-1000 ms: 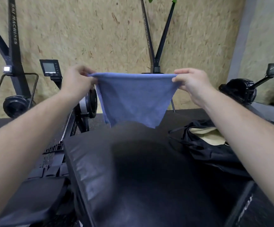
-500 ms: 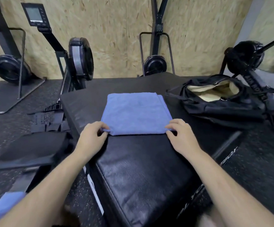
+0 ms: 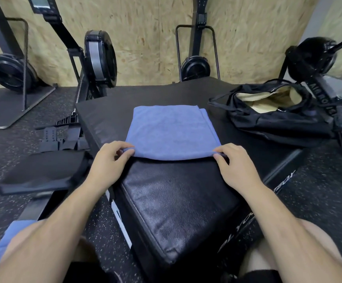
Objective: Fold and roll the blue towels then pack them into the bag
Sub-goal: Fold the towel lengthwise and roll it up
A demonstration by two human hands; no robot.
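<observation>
From the head camera we see a folded blue towel (image 3: 172, 131) lying flat on the black padded plyo box (image 3: 178, 201), toward its far half. Our left hand (image 3: 106, 163) pinches the towel's near left corner between thumb and fingers, and our right hand (image 3: 234, 166) pinches the near right corner the same way; the near edge is lifted slightly off the pad between them. To the right of the towel, apart from it, a black bag (image 3: 284, 117) lies open on the box, its pale lining showing. Another bit of blue cloth (image 3: 0, 250) shows at the near left edge. Rowing machines (image 3: 98, 58) stand against the far chipboard wall (image 3: 145, 37).
</observation>
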